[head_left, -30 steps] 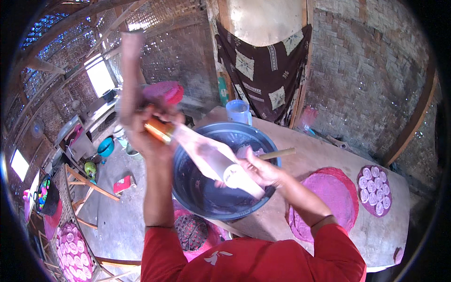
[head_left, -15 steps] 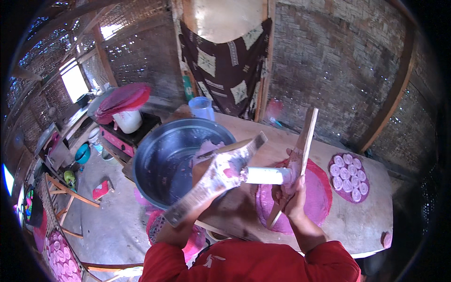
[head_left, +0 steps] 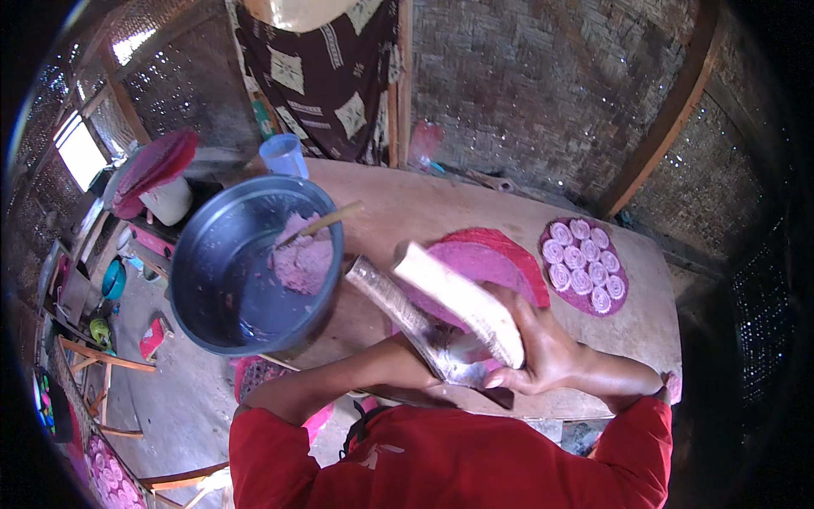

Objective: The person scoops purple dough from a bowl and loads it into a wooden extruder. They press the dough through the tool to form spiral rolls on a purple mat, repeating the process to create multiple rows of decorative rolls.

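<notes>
A two-piece wooden press (head_left: 462, 305) is held above the front of the table, its two bars lying close together at a slant. Around the paler upper bar, my right hand (head_left: 534, 339) is closed, with the thumb near its lower end. My left hand is mostly hidden behind the darker lower bar; its forearm (head_left: 365, 373) runs up to that bar, and the hand appears to grip it. Beneath the press lies a round pink mat (head_left: 487, 259) with a red edge.
A large dark basin (head_left: 212, 297) on the left holds pink dough (head_left: 305, 259) and a wooden stick (head_left: 335, 218). Behind it stands a bluish plastic cup (head_left: 284, 156). At right, a round mat bears several pale coils (head_left: 589, 254). A brown patterned cloth (head_left: 326, 76) hangs at the back.
The press's two bars have come together, and the white cylinder between them no longer shows. Both hands have lowered toward my body. The view has shifted to the right, uncovering dough and stick.
</notes>
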Motion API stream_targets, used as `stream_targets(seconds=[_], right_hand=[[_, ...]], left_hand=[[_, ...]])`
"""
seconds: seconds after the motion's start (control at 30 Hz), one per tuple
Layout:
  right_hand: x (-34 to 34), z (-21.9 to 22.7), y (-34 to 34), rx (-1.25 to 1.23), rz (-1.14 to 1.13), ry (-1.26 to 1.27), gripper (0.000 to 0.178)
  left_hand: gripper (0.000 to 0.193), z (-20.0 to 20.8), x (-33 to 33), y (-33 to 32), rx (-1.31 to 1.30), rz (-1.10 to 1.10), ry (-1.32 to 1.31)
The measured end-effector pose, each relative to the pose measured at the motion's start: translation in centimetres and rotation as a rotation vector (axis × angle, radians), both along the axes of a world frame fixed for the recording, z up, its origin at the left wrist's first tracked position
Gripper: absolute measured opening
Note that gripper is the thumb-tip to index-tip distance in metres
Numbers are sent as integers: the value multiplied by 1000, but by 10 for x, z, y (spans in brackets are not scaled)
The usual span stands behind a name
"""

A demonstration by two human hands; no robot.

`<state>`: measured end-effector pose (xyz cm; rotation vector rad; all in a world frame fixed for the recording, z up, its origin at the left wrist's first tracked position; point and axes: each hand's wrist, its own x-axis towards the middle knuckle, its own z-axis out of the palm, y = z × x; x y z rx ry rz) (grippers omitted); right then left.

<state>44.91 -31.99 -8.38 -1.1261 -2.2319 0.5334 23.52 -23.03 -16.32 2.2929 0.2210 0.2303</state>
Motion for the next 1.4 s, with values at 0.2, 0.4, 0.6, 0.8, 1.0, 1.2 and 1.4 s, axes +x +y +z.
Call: stream_targets(seconds=[0.2, 0.4, 0.6, 0.8, 1.0, 1.2, 1.4], right_hand=[[44, -19, -9, -447, 53, 332, 116], [95, -64, -46, -1283, 382, 835, 143], [109, -112, -46, -1580, 683, 1292, 151], [127, -115, -22, -1518, 223, 943, 133], [120, -120, 7, -1540, -90, 715, 100], [106, -87, 7, -1329, -181, 501, 82], [100, -61, 3, -1290, -332, 432, 87]], left_hand=[[51, -3, 30, -4, 90, -48, 71], [78, 58, 35, 13, -135, -28, -393], [99, 80, 93, 38, -1055, -229, -1092], [73, -31, 111, 88, -1394, -21, -1054], [62, -156, 119, 109, -1970, 38, -1316], [55, -151, 106, 106, -1690, -117, -1540], [48, -112, 102, 98, -1600, -125, -1472]])
